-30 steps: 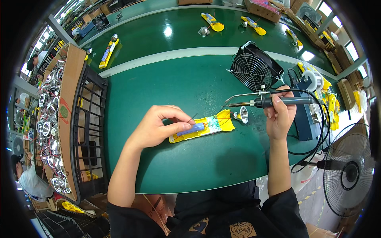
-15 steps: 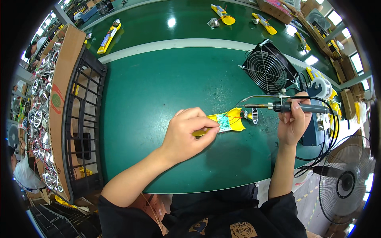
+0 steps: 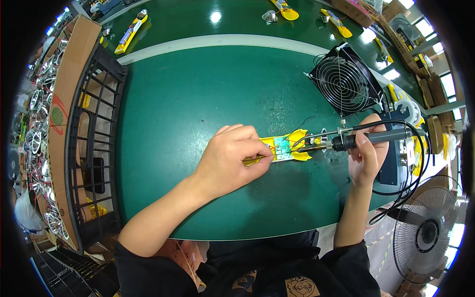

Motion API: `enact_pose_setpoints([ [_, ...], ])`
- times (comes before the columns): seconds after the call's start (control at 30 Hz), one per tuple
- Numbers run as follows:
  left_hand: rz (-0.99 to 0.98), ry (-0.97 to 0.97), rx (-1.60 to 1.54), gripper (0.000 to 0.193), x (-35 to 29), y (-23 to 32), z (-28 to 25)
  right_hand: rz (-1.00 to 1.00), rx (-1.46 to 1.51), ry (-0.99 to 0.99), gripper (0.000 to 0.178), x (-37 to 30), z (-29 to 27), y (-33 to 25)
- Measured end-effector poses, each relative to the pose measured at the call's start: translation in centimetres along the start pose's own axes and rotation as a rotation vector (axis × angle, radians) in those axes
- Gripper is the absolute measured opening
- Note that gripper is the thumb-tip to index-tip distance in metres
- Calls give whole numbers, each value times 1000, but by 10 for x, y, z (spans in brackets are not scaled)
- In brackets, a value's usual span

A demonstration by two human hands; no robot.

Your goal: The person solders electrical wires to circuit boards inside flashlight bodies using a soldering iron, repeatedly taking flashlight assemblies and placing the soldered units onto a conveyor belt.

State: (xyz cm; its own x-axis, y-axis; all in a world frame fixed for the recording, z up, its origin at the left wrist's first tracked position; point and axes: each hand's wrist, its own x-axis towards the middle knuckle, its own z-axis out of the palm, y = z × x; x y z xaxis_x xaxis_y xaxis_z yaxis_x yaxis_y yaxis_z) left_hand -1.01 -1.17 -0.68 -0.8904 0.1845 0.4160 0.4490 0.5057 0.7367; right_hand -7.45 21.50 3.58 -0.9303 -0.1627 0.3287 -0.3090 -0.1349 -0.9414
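A yellow plastic shell (image 3: 299,136) with a green circuit board (image 3: 283,145) in it lies at the middle of the green bench. Over the shell's left end is my left hand (image 3: 235,154), thumb and forefinger pinched together at the board's edge. A thin strip shows by those fingertips, its kind unclear. My right hand (image 3: 367,151) grips a soldering iron (image 3: 356,141) with a curved metal feed tube above it. The iron's tip is over the right part of the board; contact cannot be made out. Behind the iron, a small silver reflector cup (image 3: 321,137) is partly hidden.
A black box fan (image 3: 344,81) stands at the far right of the bench (image 3: 183,109), near a blue soldering station (image 3: 391,168) with cables. Left is a black crate (image 3: 94,148) beside a carton (image 3: 69,94) of reflectors. More yellow shells (image 3: 132,32) lie beyond the bench.
The soldering iron has moved left and down, its tip from beside the shell to over the board. My left hand stays pinched at the shell. The whole view has shifted slightly.
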Motion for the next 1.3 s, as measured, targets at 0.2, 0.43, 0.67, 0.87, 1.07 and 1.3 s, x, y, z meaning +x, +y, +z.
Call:
enact_pose_setpoints([
  [0.2, 22, -11, 23, 9, 4, 1, -2, 40, -28, -46, 15, 0, -1, 1],
  [0.43, 47, -38, 51, 8, 4, 1, -3, 45, -39, -38, 14, 0, 1, 0],
  [0.67, 52, -33, 53, 9, 5, 0, -3, 52, -62, -56, 14, -1, 3, 0],
  [0.87, 57, -37, 54, 9, 4, -1, -3, 52, -84, -50, 15, 0, 2, 1],
  [1.07, 50, -35, 62, 10, 3, -1, -3, 34, -83, -63, 15, 0, 2, 2],
  [1.3, 49, -31, 57, 10, 5, 1, -3, 50, -75, -73, 16, 0, 1, 1],
])
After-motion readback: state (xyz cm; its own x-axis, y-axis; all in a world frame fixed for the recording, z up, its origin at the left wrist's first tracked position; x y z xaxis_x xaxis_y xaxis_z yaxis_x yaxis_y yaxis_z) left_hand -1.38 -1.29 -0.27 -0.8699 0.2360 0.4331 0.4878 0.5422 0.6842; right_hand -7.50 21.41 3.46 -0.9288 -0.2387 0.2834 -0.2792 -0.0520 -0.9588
